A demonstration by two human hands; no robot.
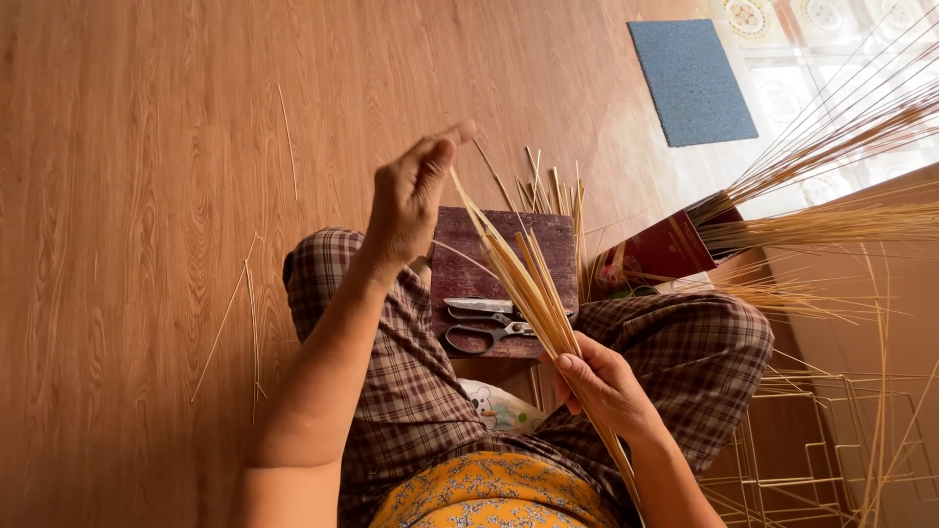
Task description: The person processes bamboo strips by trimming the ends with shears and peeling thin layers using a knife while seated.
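Note:
My right hand (602,383) grips a bundle of thin pale bamboo strips (523,279) near its lower end, above my right knee. The strips fan upward and to the left. My left hand (413,191) is raised at the top of the bundle, thumb and fingers pinched together at the tip of one strip. Black-handled scissors (489,328) lie on a dark wooden block (504,240) between my crossed legs, just under the bundle. I sit on the floor in checked trousers.
Loose strips (245,313) lie on the wood-pattern floor at my left and behind the block. A dark red box (665,249) at right holds long strips that fan out. Wire frames (822,460) stand at lower right. A blue mat (693,80) lies at the back.

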